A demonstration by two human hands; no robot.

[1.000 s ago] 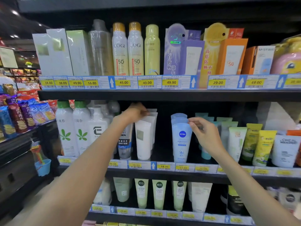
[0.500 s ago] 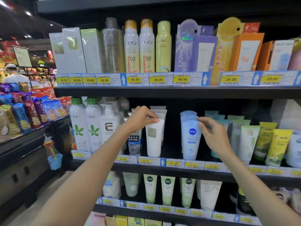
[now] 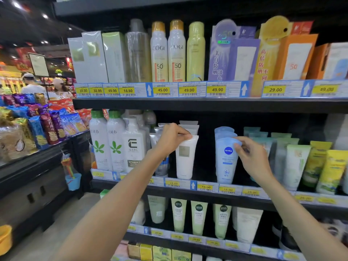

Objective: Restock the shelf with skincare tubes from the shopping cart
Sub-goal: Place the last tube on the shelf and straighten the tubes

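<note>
Pinching the crimped top of the white tube [image 3: 185, 157], my left hand [image 3: 170, 140] now grips it at the front of its row on the middle shelf [image 3: 207, 193]; a second ago that hand was reaching deeper, behind the row, so I judge this tube is being faced up, nearly placed. Just right of the white tube, past a dark gap, my right hand [image 3: 252, 157] has come onto the blue Nivea tube [image 3: 227, 159], fingertips closed lightly on its rounded top edge. Both tubes look soft, matte plastic, standing cap-down, tapering upward. Left of the white tube stand glossy, rigid bottles [image 3: 116, 142]. No cart in view.
</note>
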